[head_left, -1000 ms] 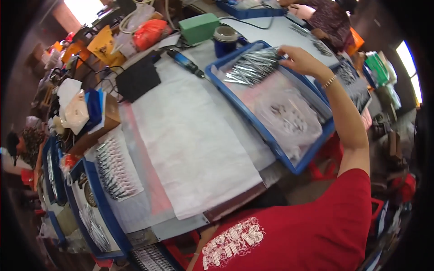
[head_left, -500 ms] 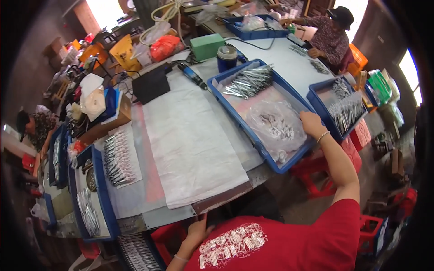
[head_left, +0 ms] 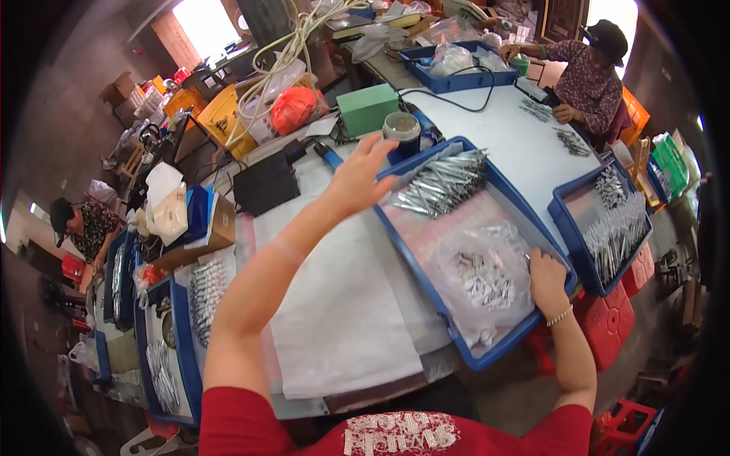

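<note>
My left hand (head_left: pixel 359 176) is raised over the far end of a white cloth (head_left: pixel 327 296), its fingers spread and holding nothing. It is nearest to a dark blue, clear-topped jar (head_left: pixel 403 140) and the left rim of a blue tray (head_left: pixel 418 266). Inside this tray lie a pile of thin silvery metal rods (head_left: pixel 445 182) and an opened clear plastic bag (head_left: pixel 449 258) of small metal parts (head_left: pixel 487 281). My right hand (head_left: pixel 547 285) is at the tray's right side, by the bag's edge. Its fingers are curled together; whatever they pinch is too small to make out.
Behind stand a green box (head_left: pixel 368 110), a blue screwdriver-like tool (head_left: pixel 327 155) and a black flat box (head_left: pixel 266 186). Another blue tray (head_left: pixel 589 247) of rods sits at the right. A co-worker (head_left: pixel 593 83) sits far right, another (head_left: pixel 84 228) far left. Red stools (head_left: pixel 604 327) stand right.
My left hand has risen from the table's front edge to above the far end of the cloth. My right hand stays at the tray's right side, now closed beside the bag. The view has shifted.
</note>
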Tool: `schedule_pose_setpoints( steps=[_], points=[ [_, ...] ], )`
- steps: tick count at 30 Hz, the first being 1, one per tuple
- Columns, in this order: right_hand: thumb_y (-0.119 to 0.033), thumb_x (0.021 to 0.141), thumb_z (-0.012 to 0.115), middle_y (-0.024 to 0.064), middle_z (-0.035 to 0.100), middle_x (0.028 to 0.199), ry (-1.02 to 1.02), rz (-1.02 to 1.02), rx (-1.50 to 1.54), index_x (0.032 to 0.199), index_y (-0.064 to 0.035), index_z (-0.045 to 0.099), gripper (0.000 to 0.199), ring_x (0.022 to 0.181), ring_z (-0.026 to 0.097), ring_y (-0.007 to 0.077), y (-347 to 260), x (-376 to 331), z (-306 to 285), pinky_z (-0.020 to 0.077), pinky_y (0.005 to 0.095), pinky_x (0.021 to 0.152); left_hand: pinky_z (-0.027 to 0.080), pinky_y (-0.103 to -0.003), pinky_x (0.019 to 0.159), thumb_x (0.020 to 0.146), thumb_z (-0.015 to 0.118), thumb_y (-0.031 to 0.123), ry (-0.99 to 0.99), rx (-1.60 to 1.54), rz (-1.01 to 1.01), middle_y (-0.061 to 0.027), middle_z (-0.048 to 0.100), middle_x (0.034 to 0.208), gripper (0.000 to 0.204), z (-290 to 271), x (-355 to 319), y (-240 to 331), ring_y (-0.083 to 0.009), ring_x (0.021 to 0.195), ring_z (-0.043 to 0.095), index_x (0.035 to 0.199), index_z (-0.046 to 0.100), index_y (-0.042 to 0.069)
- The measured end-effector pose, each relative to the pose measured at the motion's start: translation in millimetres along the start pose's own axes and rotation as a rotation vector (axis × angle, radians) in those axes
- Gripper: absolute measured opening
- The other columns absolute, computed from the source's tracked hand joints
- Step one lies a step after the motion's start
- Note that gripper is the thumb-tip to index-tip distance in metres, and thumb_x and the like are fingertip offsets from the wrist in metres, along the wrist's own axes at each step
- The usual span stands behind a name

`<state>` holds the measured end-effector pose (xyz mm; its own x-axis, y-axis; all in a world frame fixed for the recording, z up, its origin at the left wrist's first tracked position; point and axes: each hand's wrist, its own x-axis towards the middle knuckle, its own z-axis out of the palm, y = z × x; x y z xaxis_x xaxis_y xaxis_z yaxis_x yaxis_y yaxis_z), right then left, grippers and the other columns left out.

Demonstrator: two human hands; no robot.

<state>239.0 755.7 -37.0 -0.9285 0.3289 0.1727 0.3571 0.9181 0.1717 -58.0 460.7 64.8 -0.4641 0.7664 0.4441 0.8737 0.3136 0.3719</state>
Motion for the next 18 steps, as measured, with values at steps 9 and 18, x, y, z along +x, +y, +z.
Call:
schedule_pose_setpoints(
  steps=[9,18],
  points=[
    [-0.005,0.071,0.065,0.0154,0.058,0.084,-0.02,0.103,0.159,0.092,-0.004,0.047,0.028,0.076,0.06,0.0367,-12,3,-20,0.0452,0.0463,0.064,0.04,-0.047,0.101,0.065,0.079,0.034,-0.279,0.319,-0.257,-0.0234,0.029,0.144,0.088,72,139,-75,-0.0453,0.125,0.039,0.14,0.034,0.021],
    [-0.002,0.073,0.061,0.0183,0.057,0.082,-0.089,0.202,0.215,0.094,-0.0028,0.044,0.026,0.073,0.06,0.0394,-13,14,-21,0.0456,0.0476,0.062,0.044,-0.045,0.095,0.061,0.075,0.051,-0.308,0.257,-0.392,-0.021,0.042,0.133,0.092,103,161,-83,-0.0413,0.114,0.052,0.139,0.037,0.021]
  ],
)
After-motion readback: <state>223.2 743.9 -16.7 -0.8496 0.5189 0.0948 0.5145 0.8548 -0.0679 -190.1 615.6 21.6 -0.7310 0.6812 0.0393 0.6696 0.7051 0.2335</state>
